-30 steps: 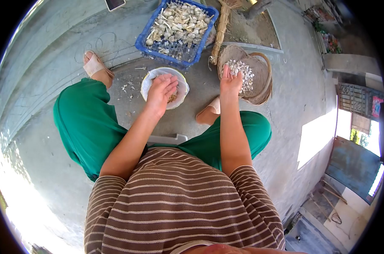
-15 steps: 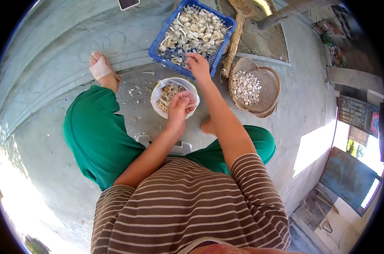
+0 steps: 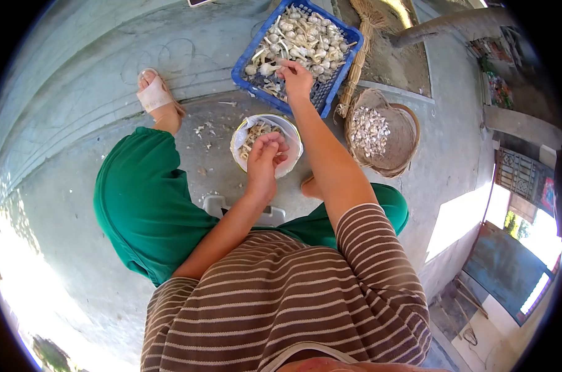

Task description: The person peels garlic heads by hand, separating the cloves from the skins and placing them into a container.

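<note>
Floor [image 3: 442, 142] of smooth grey concrete here, seen from the head camera, with a pale curved step [image 3: 107, 111] along the left and a bright patch of sunlight [image 3: 457, 217] over on the right.

Now the hands. Right hand [image 3: 297, 79] over the near side of the blue crate [image 3: 323, 99], thumb and fingers drawn close, tips right beside a garlic bulb; whether they pinch it, I honestly can't tell from up here. Left hand [image 3: 265, 155] in front of the white bucket [image 3: 290, 146], fingers curled towards the thumb, a narrow gap at most, its contents hidden.

Garlic bulbs [image 3: 305, 40] heap up in the crate's far part. Dry scraps [image 3: 253, 136] sit in the bucket, the left hand blocking some of them. Right of the bucket, a wicker basket [image 3: 398, 133] holds loose cloves [image 3: 367, 131], and a straw bundle [image 3: 359, 49] lies beside the crate.
</note>
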{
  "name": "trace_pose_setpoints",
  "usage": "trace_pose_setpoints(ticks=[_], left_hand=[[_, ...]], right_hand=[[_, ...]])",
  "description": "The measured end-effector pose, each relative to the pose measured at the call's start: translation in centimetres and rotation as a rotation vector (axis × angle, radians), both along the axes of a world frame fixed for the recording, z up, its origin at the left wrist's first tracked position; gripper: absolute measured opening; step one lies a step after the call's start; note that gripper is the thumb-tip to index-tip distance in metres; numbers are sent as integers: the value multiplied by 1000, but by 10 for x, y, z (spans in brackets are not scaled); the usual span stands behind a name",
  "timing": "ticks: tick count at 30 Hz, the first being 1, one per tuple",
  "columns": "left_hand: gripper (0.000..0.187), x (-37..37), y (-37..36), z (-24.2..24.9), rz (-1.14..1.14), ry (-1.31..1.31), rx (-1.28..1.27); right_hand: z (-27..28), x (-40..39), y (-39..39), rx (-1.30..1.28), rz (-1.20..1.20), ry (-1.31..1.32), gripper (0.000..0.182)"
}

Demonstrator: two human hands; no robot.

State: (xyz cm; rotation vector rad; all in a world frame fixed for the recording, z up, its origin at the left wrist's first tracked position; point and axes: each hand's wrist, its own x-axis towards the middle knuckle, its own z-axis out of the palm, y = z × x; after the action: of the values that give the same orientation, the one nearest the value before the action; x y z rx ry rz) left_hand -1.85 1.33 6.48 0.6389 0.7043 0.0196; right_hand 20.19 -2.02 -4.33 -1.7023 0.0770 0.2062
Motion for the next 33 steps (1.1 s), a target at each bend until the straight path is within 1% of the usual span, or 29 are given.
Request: trace_pose_setpoints(ticks=[1, 2, 3, 4, 5, 6, 7, 9, 10, 11, 13, 14, 15, 17, 18, 20, 23, 24, 25, 26, 27, 29, 30, 32, 33], left_hand=[[22, 0, 0, 0, -7, -2, -5], [23, 0, 0, 1, 0, -13, -11], [25, 0, -1, 1, 7, -23, -17], [25, 0, -1, 1, 1, -24, -20], [28, 1, -2, 1, 44, -50, 21], [31, 1, -2, 1, 85, -76, 64], [31, 2, -2, 3, 78, -78, 63], [39, 3, -2, 8, 175, -81, 121], [40, 4, -3, 10, 184, -123, 111], [40, 3, -3, 6, 178, -128, 109], [38, 0, -2, 4, -57, -268, 168], [32, -3, -6, 3, -75, -243, 192], [32, -5, -9, 6, -81, -248, 194], [23, -9, -16, 10, -147, -296, 345], [23, -12, -21, 10, -151, -300, 344], [16, -19, -25, 5, -192, -294, 274], [12, -23, -24, -4, -207, -262, 278], [12, -22, -22, -5, -206, -263, 281], [16, -21, -19, -6, -159, -216, 258], [20, -22, -17, -6, -110, -170, 238], [20, -22, -15, -7, -106, -172, 247], [25, -24, -10, -9, -159, -237, 157], [25, -26, -8, -6, -161, -234, 165], [29, -27, -8, -1, -146, -162, 27], [29, -27, -6, -4, -147, -163, 30]], right_hand=[[12, -6, -7, 140, 0, 48, 16], [26, -14, -16, 154, 62, 67, 14], [44, -22, -23, 149, 57, 65, 14], [61, -32, -30, 183, 111, 94, 16], [78, -41, -37, 218, 166, 123, 18], [94, -52, -44, 213, 214, 141, 21], [107, -61, -52, 212, 207, 138, 21], [126, -81, -67, 147, 387, 157, 19], [132, -92, -73, 113, 433, 136, 20], [138, -102, -78, 112, 426, 130, 20], [152, -125, -82, 157, 385, 102, 21], [156, -136, -83, 237, 311, 125, 17], [157, -145, -87, 239, 306, 120, 17], [150, -162, -98, 152, 309, 228, 12], [147, -172, -100, 174, 298, 228, 10], [142, -185, -104, 196, 259, 240, 9], [129, -198, -101, 257, 225, 238, 9], [130, -205, -94, 133, 262, 106, 9], [130, -210, -88, 10, 298, -28, 9], [119, -208, -87, 62, 288, -23, 7], [120, -207, -88, 70, 293, -28, 7], [121, -204, -90, 44, 286, 32, 6], [118, -203, -92, 53, 285, 33, 6], [111, -201, -95, 256, 231, 144, 6], [111, -199, -96, 259, 231, 142, 6]])
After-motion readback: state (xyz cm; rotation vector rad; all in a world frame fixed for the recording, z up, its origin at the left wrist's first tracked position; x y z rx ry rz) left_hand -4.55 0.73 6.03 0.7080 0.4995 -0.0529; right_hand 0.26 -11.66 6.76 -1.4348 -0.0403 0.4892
